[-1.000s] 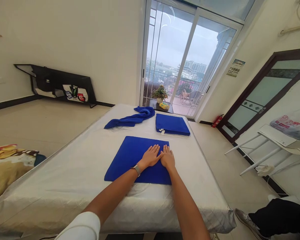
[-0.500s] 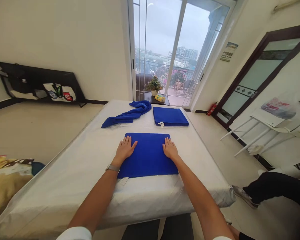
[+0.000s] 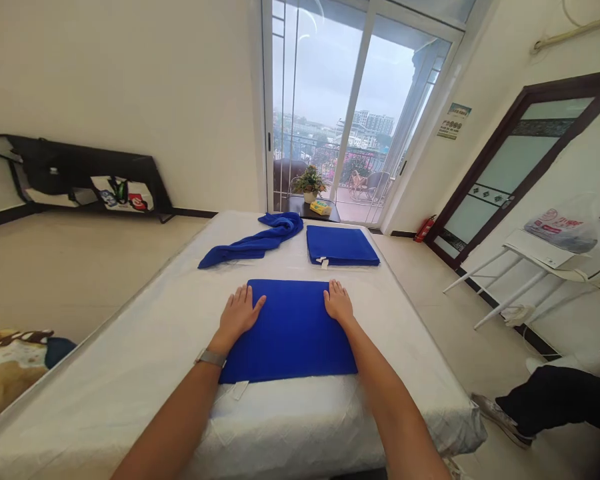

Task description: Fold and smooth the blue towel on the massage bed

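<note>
A flat, folded blue microfibre towel (image 3: pixel 290 333) lies on the white-sheeted table (image 3: pixel 130 393), close to its near edge. My left hand (image 3: pixel 239 315) rests palm down on the towel's left edge, fingers spread, with a watch on the wrist. My right hand (image 3: pixel 338 301) lies flat on the right edge. Neither hand grips anything. A small white tag (image 3: pixel 240 390) hangs from the towel's near edge. Farther off lie a neat folded blue towel (image 3: pixel 339 245) and a loose, twisted blue towel (image 3: pixel 253 243).
Beyond the table stands a small dark side table (image 3: pixel 314 211) with a potted plant and a yellow packet. A person's dark-trousered leg (image 3: pixel 555 400) is at lower right. A fire extinguisher (image 3: pixel 425 229) stands by the wall, and bedding (image 3: pixel 10 367) is at left.
My hands have slid apart, from side by side mid-towel to the towel's left and right edges. The towel now lies squarer, and the view has swung slightly left.
</note>
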The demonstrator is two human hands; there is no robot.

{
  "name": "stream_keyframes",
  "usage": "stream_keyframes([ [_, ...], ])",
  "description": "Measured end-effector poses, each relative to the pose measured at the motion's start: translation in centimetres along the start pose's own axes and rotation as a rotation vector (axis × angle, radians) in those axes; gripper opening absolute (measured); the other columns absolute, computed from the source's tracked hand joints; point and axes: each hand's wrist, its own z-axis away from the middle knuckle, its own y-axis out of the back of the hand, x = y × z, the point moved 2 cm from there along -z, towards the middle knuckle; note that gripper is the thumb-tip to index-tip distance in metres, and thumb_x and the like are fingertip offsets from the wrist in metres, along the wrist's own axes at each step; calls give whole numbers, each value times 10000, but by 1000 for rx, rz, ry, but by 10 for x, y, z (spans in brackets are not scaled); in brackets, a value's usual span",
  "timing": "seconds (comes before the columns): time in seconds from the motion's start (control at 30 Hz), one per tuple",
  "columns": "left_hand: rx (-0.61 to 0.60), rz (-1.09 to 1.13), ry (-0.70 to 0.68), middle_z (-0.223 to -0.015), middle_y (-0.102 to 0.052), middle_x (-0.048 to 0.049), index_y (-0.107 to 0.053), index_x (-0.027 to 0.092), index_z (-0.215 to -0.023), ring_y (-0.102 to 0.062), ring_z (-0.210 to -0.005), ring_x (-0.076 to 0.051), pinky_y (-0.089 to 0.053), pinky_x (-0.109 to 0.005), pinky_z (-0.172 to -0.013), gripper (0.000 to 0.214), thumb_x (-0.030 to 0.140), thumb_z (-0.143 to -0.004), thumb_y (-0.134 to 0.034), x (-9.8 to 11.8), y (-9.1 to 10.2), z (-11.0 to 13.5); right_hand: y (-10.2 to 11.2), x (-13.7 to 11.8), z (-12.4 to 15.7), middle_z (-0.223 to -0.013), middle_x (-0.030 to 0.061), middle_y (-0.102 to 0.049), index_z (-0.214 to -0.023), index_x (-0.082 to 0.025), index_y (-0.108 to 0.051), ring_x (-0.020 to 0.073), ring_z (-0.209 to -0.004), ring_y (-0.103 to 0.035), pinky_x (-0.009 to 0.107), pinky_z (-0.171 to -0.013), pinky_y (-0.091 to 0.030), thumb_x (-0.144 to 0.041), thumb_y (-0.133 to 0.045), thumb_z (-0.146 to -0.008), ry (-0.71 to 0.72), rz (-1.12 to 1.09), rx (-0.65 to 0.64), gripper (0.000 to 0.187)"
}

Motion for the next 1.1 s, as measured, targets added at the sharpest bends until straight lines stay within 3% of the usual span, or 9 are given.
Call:
stream_keyframes([
  [0.13,49,31,63,-1590,-332,-234,-309,-41,-1513,-261,-1504,-322,-222,-485,-1222,875,615,-974,-100,-14,8,0,1,-1,1,-1664,66,-182,-1596,-85,-197,166,-1539,-102,352,-1232,-76,-398,-148,-1033,-3,6,13,646],
  [0.23,174,53,4,-1592,-326,-243,-341,-38,-1499,-238,-1512,-324,-201,-470,-1231,892,643,-970,-111,1,21,0,0,-2,-1,-1665,64,-179,-1595,-89,-207,171,-1539,-105,355,-1231,-76,-392,-143,-1032,-2,-7,16,643],
  [0.3,191,100,-142,-1577,-373,-219,-387,2,-1490,-278,-1499,-303,-214,-437,-1230,862,646,-977,-131,36,28,-4,-2,-2,-3,-1665,61,-184,-1595,-88,-210,175,-1539,-104,354,-1233,-67,-390,-146,-1033,4,-24,18,641],
  [0.47,88,221,-568,-1527,-472,-171,-455,97,-1469,-372,-1458,-237,-259,-388,-1211,695,546,-1023,-169,174,16,-25,-3,2,-1,-1669,64,-177,-1600,-107,-199,177,-1542,-81,357,-1233,-66,-354,-195,-1032,39,-9,14,619],
  [0.53,37,242,-615,-1550,-446,-154,-456,130,-1473,-355,-1468,-226,-278,-404,-1201,622,464,-1040,-159,215,4,-33,-3,4,1,-1678,50,-140,-1605,-141,-194,180,-1545,-52,347,-1232,-52,-338,-277,-1018,87,31,-5,625],
  [0.6,11,246,-587,-1568,-420,-140,-434,162,-1491,-352,-1470,-225,-301,-433,-1187,590,417,-1044,-146,233,-7,-38,-2,5,2,-1682,40,-117,-1606,-160,-197,182,-1546,-34,339,-1232,-42,-327,-333,-1002,116,59,-11,641],
  [0.73,7,215,-504,-1580,-399,-136,-378,181,-1529,-311,-1491,-241,-250,-467,-1208,621,482,-1032,-157,195,-16,-39,-1,3,1,-1669,66,-175,-1597,-105,-210,175,-1541,-90,353,-1233,-78,-324,-214,-1026,54,13,19,612],
  [0.97,14,84,-148,-1610,-312,-190,-339,91,-1538,-241,-1514,-300,-195,-501,-1218,781,605,-992,-121,34,-3,-37,-3,1,-4,-1662,69,-195,-1593,-77,-206,168,-1538,-108,353,-1234,-73,-366,-145,-1032,8,-27,28,633],
  [1.1,17,90,-67,-1628,-277,-177,-302,84,-1550,-226,-1519,-293,-217,-485,-1217,839,661,-970,-120,7,-1,-33,0,-2,-2,-1656,80,-215,-1586,-74,-230,176,-1534,-135,362,-1230,-98,-355,-158,-1029,0,2,23,628],
])
